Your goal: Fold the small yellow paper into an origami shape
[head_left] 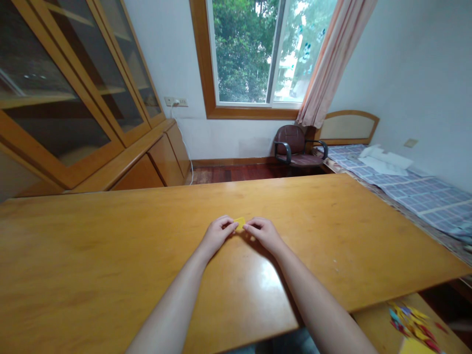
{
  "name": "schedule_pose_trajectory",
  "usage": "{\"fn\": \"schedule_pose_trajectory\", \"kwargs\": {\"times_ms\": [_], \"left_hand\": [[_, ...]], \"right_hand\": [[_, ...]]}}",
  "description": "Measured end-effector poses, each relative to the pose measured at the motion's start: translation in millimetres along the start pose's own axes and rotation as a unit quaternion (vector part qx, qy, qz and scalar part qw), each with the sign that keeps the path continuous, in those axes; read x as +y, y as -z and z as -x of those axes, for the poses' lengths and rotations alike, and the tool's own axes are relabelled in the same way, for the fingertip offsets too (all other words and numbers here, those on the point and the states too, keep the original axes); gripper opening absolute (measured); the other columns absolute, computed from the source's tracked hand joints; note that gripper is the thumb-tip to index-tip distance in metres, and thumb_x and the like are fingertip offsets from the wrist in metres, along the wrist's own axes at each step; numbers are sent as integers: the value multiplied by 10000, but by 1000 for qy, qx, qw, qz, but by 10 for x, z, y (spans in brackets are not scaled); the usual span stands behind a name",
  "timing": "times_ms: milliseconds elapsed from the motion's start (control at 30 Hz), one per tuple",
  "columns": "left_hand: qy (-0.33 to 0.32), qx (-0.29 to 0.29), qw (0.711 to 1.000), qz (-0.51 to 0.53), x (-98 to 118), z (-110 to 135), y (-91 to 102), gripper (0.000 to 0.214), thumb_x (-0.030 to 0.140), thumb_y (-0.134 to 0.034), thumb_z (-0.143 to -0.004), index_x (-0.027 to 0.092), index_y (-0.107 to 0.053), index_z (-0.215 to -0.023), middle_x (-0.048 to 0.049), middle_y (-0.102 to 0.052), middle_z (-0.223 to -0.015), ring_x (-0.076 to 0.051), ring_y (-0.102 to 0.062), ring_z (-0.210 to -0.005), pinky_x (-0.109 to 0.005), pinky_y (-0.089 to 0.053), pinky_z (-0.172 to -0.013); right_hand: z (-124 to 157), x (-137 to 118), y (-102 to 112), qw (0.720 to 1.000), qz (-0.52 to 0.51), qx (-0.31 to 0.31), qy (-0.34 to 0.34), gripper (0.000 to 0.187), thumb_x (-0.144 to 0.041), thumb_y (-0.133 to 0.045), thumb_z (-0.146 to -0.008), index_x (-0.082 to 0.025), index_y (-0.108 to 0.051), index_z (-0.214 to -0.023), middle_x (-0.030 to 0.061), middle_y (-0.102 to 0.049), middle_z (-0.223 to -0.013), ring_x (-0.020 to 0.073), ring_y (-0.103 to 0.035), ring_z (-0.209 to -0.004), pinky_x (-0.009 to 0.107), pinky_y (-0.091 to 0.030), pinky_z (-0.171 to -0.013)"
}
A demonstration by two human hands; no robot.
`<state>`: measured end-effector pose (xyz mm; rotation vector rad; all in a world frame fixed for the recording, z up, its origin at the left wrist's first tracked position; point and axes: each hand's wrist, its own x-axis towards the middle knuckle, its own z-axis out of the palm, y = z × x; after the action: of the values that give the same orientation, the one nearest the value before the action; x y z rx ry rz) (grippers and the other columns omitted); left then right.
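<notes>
A small yellow piece of paper (239, 224) is held just above the wooden table (129, 255), near the middle of the view. My left hand (220, 234) pinches its left edge between thumb and fingers. On the opposite side, my right hand (264, 233) has thumb and fingertips closed on the paper's right edge. Both forearms reach in from the bottom of the view. The fingers partly cover the paper, so I cannot make out its folds.
On a lower surface at bottom right lie several small colourful pieces (415, 322) beside a yellow square sheet or pad (415, 346). Glass-fronted cabinets (147, 167) line the left. Beyond the table are a brown armchair (295, 147) and a bed (416, 196) with checked bedding.
</notes>
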<state>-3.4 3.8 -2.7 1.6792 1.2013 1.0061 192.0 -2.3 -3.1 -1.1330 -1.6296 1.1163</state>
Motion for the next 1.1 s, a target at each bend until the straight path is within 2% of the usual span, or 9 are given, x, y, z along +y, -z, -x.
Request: {"fn": "schedule_pose_trajectory", "kwargs": {"times_ms": [200, 567, 733, 867, 1100], "left_hand": [[7, -2, 1000, 5, -67, -14, -19, 308, 429, -590, -832, 158, -626, -690, 6, -571, -654, -132, -538, -625, -231, -406, -605], [69, -14, 995, 75, -115, -2, -77, 295, 452, -566, -840, 160, -594, -813, -31, -670, -707, -146, -610, -639, -248, -479, -623], [28, -45, 999, -3, -31, 24, -47, 293, 431, -552, -861, 164, -620, -762, -13, -644, -670, -147, -596, -648, -247, -455, -654], [-15, -69, 994, -83, 5, 41, -28, 312, 426, -540, -881, 172, -641, -732, -4, -638, -668, -153, -583, -674, -243, -416, -656], [-13, -65, 994, -85, 11, 46, -26, 296, 409, -550, -875, 167, -662, -745, 2, -634, -676, -152, -577, -680, -239, -409, -659]], "right_hand": [[-8, 23, 0, 1000, 9, 6, 13, 226, -362, -658, -814, -156, -729, -753, 21, -673, -676, 142, -602, -636, 243, -446, -631], [-13, 42, -22, 998, 43, 24, 42, 173, -304, -637, -821, -165, -726, -768, 37, -690, -713, 156, -617, -667, 254, -463, -641], [-30, 93, -19, 997, 40, 46, 53, 174, -317, -636, -829, -166, -720, -815, 47, -699, -793, 164, -627, -746, 265, -470, -703], [-33, 90, -14, 998, 34, 31, 48, 185, -337, -642, -827, -169, -717, -810, 40, -692, -779, 163, -621, -734, 267, -470, -694], [-21, 42, -16, 998, 42, 28, 37, 181, -313, -618, -839, -164, -691, -766, 21, -663, -724, 149, -596, -693, 259, -449, -676]]}}
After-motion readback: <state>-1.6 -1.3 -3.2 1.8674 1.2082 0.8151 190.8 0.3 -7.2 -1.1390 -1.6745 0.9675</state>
